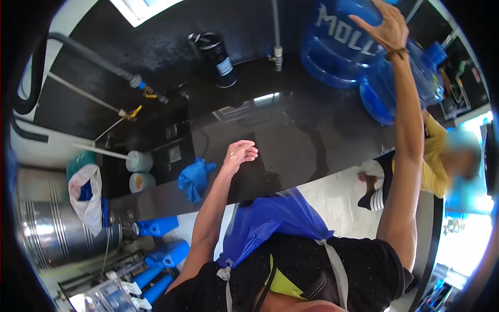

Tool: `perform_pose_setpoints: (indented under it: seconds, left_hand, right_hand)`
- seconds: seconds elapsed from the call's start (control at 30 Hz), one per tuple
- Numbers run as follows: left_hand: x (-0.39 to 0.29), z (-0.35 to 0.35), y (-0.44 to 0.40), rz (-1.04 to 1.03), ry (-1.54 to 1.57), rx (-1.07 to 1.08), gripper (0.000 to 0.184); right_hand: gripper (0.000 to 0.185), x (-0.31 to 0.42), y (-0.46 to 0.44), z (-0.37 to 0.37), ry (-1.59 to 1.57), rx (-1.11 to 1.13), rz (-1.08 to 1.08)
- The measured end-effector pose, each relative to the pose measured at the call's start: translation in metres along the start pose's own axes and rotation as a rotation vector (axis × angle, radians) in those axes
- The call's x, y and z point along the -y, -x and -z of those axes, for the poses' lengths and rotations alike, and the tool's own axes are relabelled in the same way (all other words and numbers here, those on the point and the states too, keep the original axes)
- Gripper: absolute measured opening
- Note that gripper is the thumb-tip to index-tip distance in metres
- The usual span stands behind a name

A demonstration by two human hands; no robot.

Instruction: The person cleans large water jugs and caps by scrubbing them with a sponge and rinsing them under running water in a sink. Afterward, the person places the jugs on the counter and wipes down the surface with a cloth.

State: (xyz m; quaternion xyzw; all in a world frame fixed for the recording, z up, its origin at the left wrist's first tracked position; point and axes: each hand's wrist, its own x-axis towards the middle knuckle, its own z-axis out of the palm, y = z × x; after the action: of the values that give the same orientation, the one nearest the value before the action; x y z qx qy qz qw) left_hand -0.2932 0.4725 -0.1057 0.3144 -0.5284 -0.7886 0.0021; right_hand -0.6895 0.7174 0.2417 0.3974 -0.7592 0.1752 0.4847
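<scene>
My right hand [387, 28] is raised at the upper right, its thumb and fingers spread around the upper part of a large blue water jug [332, 52]. The jug stands upright on the dark counter and carries pale letters; its top is cut off by the view. Beneath my right forearm a second blue water jug [382, 96] lies tilted on its side, partly hidden by the arm. My left hand [240, 155] hovers over the wet counter [291, 140], fingers loosely bent and apart, holding nothing. Nearest to it is a crumpled blue cloth [195, 179] at the counter's front edge.
A black cylinder [221, 60] stands at the back of the counter. Pipes with yellow-handled valves [135, 113] run along the left wall. Two white containers [140, 171] and a steel tank [57, 223] are at the left. A person in a yellow top [434, 156] is close on my right.
</scene>
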Motion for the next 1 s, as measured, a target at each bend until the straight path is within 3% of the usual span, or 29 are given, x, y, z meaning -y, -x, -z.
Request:
perform_pose_setpoints:
  seconds: [0.37,0.4,0.5,0.53,0.57,0.63,0.73,0.83,0.87,0.97,1.0]
  left_hand:
    - [-0.001,0.007,0.001,-0.01,0.073,0.009,0.025]
    - [0.0,0.007,0.003,-0.023,0.081,-0.011,0.025]
    - [-0.001,0.014,-0.001,-0.076,0.069,-0.075,0.025]
    - [0.002,0.018,-0.002,-0.092,0.06,-0.1,0.025]
    - [0.007,0.025,-0.006,-0.105,0.014,-0.129,0.024]
    - [0.006,0.025,-0.008,-0.328,-0.236,-0.248,0.029]
    - [-0.009,0.003,-0.015,-0.675,-0.84,-0.483,0.038]
    - [-0.016,0.0,-0.029,-0.56,-0.833,-0.479,0.045]
    - [-0.017,0.004,-0.033,-0.498,-0.855,-0.466,0.048]
    - [-0.023,0.006,-0.025,-0.586,-0.936,-0.563,0.053]
    - [-0.025,0.009,-0.017,-0.562,-0.931,-0.553,0.057]
  right_hand:
    - [0.081,0.036,-0.032,0.035,0.138,0.365,-0.121]
    - [0.08,-0.011,-0.022,0.001,0.189,0.25,0.043]
    - [0.089,-0.03,-0.021,-0.005,0.238,0.374,0.009]
    - [0.074,-0.017,-0.023,0.001,0.181,0.318,0.004]
    - [0.076,0.001,-0.023,0.012,0.154,0.311,-0.045]
    - [0.079,0.035,-0.028,0.032,0.099,0.294,-0.144]
    - [0.061,0.011,-0.012,0.006,0.316,0.014,0.124]
    - [0.053,0.032,-0.008,0.008,0.173,-0.319,0.277]
    - [0.036,0.064,-0.003,0.016,0.01,-0.352,0.266]
    - [0.033,0.154,0.026,-0.011,-0.476,-0.292,0.235]
    - [0.035,0.176,0.047,-0.043,-0.565,-0.189,0.074]
